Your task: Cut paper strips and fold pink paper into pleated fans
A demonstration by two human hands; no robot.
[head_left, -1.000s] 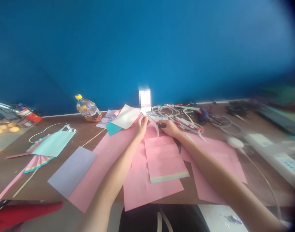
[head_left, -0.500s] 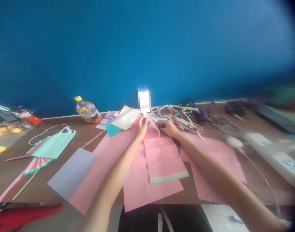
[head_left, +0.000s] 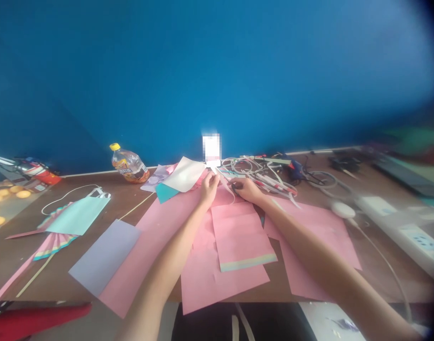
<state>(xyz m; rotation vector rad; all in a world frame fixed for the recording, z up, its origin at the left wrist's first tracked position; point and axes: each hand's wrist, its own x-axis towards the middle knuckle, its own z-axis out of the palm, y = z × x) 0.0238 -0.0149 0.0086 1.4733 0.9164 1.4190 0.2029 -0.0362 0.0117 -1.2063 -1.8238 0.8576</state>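
While stretched toward the far middle of the brown table [head_left: 11, 255], left hand [head_left: 209, 187] pinching the near corner of a pale sheet [head_left: 184, 174] whose teal underside shows, right hand [head_left: 247, 189] just right of it, closed on something dark, too small to identify, with a thin white paper strip [head_left: 228, 187] curling between the two. Pink sheets [head_left: 238, 234] spread beneath both forearms; lilac sheet [head_left: 105, 255] near left, bottle [head_left: 129, 164] lying far left, tangled cables [head_left: 263, 171] far right.

Brown table [head_left: 139, 199] strewn with pink paper sheets [head_left: 220, 279].
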